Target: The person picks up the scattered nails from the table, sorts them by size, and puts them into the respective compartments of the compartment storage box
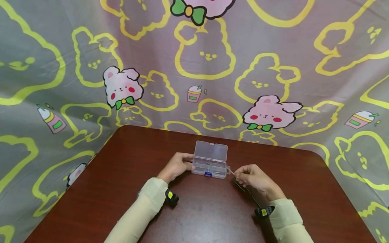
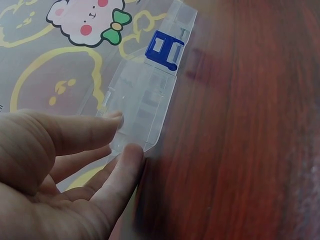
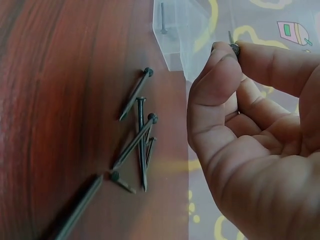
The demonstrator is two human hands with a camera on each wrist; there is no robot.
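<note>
- the packing looks part done: a few slim metal nails [image 3: 163, 19] lie inside the clear rectangular plastic box [image 1: 199, 171], its lid [image 1: 211, 151] raised at 12 o'clock
- left grip [image 1: 177, 167] holds the box's 9 o'clock end
- right grip [image 1: 253, 177], past 3 o'clock, pinches another nail [image 1: 231, 171]
- left: several loose dark nails [image 3: 141, 145], 4 o'clock, on the red-brown counter [image 1: 136, 152]

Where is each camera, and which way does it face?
On the head: looks forward and down at table and box; left hand, right hand, sleeves show.
On the left wrist: looks at the box; left hand shows.
On the right wrist: looks at a pinched nail and loose nails; right hand shows.
Head and left wrist views share the blue latch.
</note>
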